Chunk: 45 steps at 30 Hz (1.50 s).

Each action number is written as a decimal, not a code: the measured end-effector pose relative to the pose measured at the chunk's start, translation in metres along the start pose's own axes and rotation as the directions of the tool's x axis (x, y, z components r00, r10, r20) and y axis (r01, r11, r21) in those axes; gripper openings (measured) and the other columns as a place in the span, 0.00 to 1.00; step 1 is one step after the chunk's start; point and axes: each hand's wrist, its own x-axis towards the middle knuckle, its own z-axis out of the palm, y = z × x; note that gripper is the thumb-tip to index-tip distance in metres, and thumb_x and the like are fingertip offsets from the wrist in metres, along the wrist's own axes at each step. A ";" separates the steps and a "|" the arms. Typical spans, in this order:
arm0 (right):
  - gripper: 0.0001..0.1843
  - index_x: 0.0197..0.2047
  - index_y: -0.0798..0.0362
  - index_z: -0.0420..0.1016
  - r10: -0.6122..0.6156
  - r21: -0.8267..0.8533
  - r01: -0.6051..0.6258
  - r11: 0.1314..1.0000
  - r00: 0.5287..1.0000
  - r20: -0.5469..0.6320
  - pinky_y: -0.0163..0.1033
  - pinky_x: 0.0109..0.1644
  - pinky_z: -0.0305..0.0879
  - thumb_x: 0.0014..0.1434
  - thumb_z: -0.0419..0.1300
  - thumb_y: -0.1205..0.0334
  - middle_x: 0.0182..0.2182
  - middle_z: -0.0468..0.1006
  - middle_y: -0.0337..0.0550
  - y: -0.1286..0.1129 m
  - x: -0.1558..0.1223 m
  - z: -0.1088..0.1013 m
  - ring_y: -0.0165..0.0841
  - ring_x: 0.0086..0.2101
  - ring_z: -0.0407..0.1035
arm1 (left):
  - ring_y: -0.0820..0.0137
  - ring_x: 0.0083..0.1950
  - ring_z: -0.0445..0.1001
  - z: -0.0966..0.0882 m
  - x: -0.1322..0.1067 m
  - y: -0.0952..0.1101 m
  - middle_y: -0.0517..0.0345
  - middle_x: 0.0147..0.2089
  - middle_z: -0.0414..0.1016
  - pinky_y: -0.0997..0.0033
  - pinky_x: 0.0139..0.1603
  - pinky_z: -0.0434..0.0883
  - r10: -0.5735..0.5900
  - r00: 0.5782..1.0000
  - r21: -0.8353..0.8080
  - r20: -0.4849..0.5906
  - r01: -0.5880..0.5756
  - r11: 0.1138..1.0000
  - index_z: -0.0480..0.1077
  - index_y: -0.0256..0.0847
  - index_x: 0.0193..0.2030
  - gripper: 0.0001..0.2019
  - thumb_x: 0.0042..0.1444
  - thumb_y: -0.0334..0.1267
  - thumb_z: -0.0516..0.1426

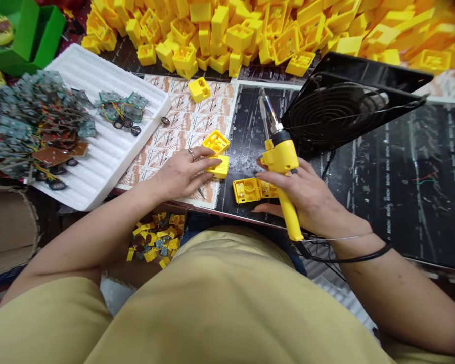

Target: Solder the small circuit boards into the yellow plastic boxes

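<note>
My right hand (pixel 307 194) is wrapped round a yellow soldering gun (pixel 284 156), its metal tip pointing up and away from me. Below that hand, close to its thumb and fingers, lies an opened yellow plastic case (pixel 246 190) on the black table covering, partly hidden. With its fingertips, my left hand (pixel 184 172) grips another yellow plastic case (pixel 220 167), which has a grille of small holes. An open yellow half (pixel 216 141) adjoins it under the index finger. The left thumb is hidden.
A white foam tray (pixel 109 167) at left carries piled circuit boards (pixel 38 116) with wires and small round speakers. Many yellow cases (pixel 212 35) are heaped at the back. A black fan (pixel 337 111) stands right of the soldering tip. Below the table edge is a box of yellow parts (pixel 159 237).
</note>
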 end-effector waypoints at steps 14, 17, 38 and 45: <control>0.25 0.59 0.52 0.65 0.042 -0.070 -0.048 0.996 0.995 -0.088 0.41 0.44 0.71 0.64 0.62 0.50 0.37 0.79 0.43 0.001 -0.004 0.021 0.36 0.37 0.75 | 0.63 0.52 0.78 -0.004 0.009 0.021 0.46 0.50 0.79 0.63 0.53 0.75 -0.106 0.992 -0.229 0.067 0.118 0.966 0.73 0.35 0.54 0.18 0.67 0.43 0.49; 0.25 0.59 0.51 0.66 0.040 -0.066 -0.045 0.997 0.996 -0.084 0.41 0.43 0.71 0.63 0.64 0.53 0.40 0.80 0.44 0.001 -0.004 0.024 0.36 0.38 0.75 | 0.64 0.44 0.80 -0.013 0.021 0.029 0.50 0.43 0.81 0.65 0.46 0.74 -0.359 0.886 -0.148 0.293 0.413 0.899 0.73 0.35 0.54 0.21 0.69 0.42 0.43; 0.31 0.63 0.53 0.62 0.015 -0.081 -0.027 0.996 0.990 -0.143 0.45 0.51 0.73 0.60 0.67 0.57 0.47 0.80 0.49 -0.002 -0.005 0.022 0.39 0.45 0.76 | 0.55 0.63 0.71 -0.032 0.062 0.002 0.46 0.69 0.67 0.55 0.62 0.67 -0.381 0.833 0.290 0.401 0.279 0.915 0.64 0.43 0.68 0.25 0.66 0.43 0.53; 0.29 0.64 0.52 0.62 0.029 -0.108 -0.042 0.993 0.992 -0.122 0.39 0.38 0.70 0.63 0.64 0.56 0.35 0.80 0.42 0.000 -0.008 0.022 0.35 0.32 0.74 | 0.51 0.51 0.78 -0.059 0.027 0.035 0.40 0.50 0.79 0.56 0.48 0.70 -0.560 0.635 0.447 0.533 0.350 0.823 0.57 0.42 0.72 0.36 0.67 0.63 0.42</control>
